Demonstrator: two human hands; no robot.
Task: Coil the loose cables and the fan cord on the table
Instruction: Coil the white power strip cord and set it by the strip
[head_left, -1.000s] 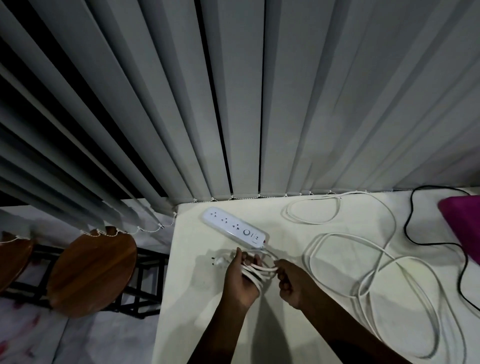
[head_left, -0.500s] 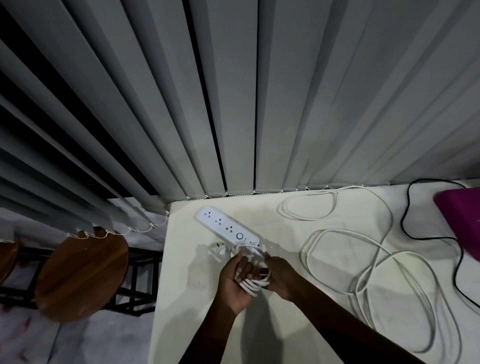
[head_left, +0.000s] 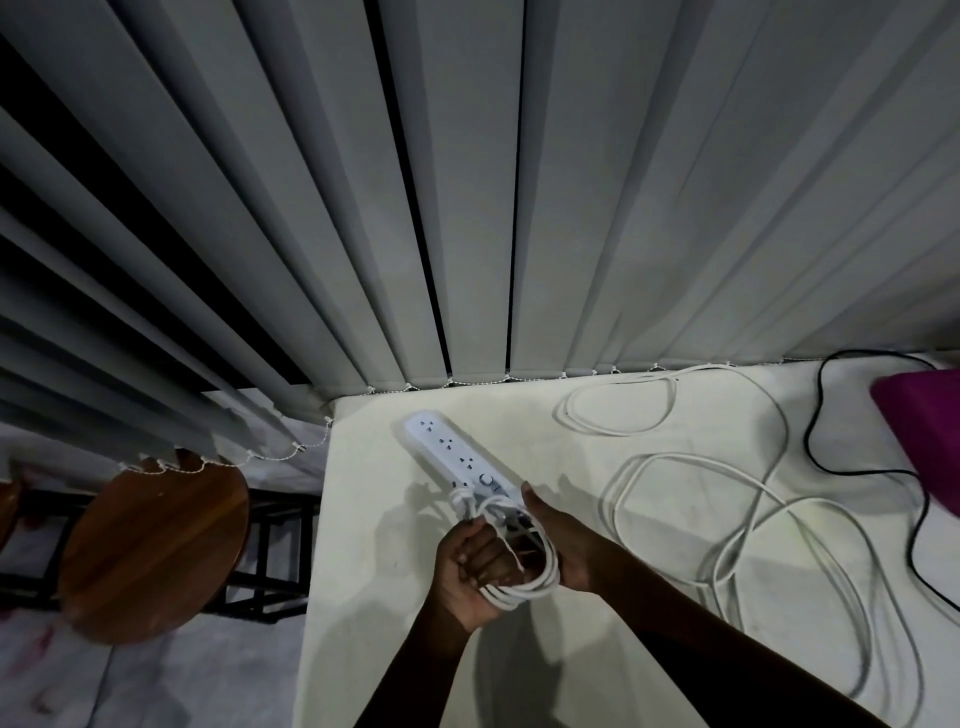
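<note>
Power strip (head_left: 457, 457): smooth glossy white plastic. White cable (head_left: 727, 525): smooth sheath. Black cord (head_left: 815, 415): matt. Tabletop (head_left: 374, 571): matt off-white. Stool seat (head_left: 150, 551): polished wood. Blinds (head_left: 467, 208): matt grey fabric-like slats.

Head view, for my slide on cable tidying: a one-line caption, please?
Left hand grips a coiled white cord beside the power strip; right hand steadies it.

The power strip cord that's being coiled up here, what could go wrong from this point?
The left hand grips the coiled cord and the right hand steadies it; loosen either and the loops may spring apart. The power strip lies near the table corner, so a tug could drag it off. The long white cable and black cord lie loose nearby and could snag.
</note>
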